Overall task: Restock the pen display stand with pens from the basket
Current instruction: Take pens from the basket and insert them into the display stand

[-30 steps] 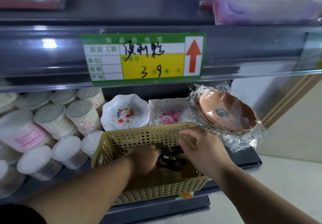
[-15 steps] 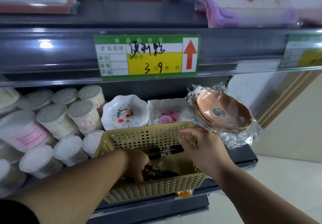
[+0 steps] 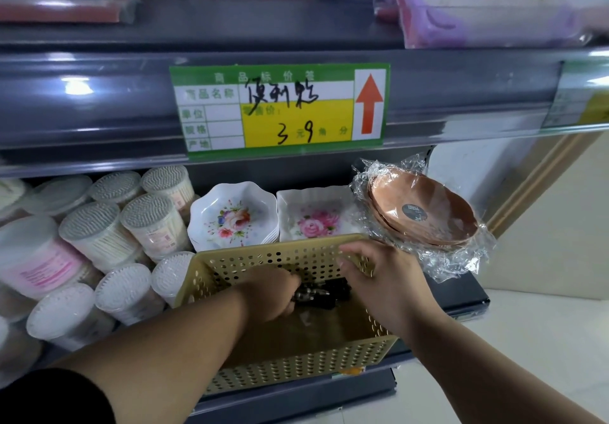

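A tan perforated plastic basket [image 3: 283,367] sits on the dark lower shelf, near its front edge. Dark pens [image 3: 324,293] lie bunched at the basket's far end. My left hand [image 3: 273,295] is down inside the basket, fingers curled round the near ends of the pens. My right hand [image 3: 379,278] grips the basket's far right rim, fingers hooked over the edge. No pen display stand is in view.
Tubs of cotton swabs [image 3: 99,245] crowd the shelf left of the basket. Floral dishes [image 3: 232,217] stand behind it, and wrapped brown bowls [image 3: 425,212] lean at the right. A green and yellow price tag [image 3: 280,107] hangs on the shelf rail above.
My left hand slid back toward the near wall of the basket, then forward again onto the pens. My right hand stayed on the rim. The view dipped slightly.
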